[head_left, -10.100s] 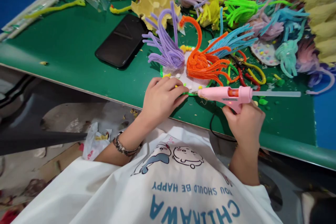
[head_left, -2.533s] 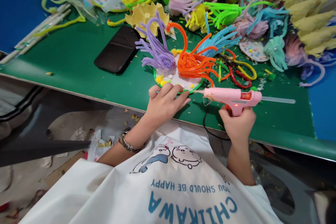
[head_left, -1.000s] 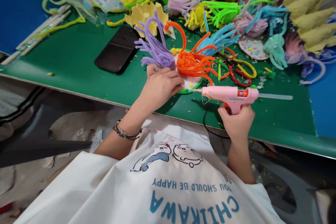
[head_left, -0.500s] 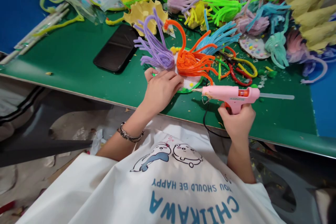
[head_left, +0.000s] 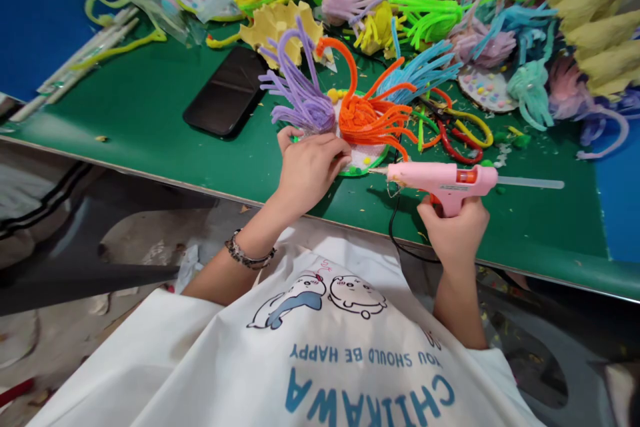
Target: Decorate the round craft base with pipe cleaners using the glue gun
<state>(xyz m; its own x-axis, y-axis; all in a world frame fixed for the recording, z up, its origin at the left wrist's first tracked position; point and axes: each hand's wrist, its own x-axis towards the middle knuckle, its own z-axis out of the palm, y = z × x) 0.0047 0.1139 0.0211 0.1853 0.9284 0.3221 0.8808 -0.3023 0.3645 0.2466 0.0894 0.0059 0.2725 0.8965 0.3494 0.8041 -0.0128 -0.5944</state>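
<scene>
One purple pipe-cleaner bird [head_left: 306, 107] and one orange pipe-cleaner bird [head_left: 361, 121] sit on the green-rimmed base [head_left: 359, 160], which looks largely decorated; what remains is unclear. Left hand [head_left: 309, 170]: fingers bent over the base, any pinch hidden. Right hand [head_left: 457, 228]: fingers curled round the pink glue gun [head_left: 425, 175].

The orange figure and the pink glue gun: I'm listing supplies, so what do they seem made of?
The orange figure looks like matte, fuzzy pipe cleaners, judging by its curved, furry strands. The pink glue gun is probably moulded plastic: its surface looks smooth, with a soft sheen.
</scene>
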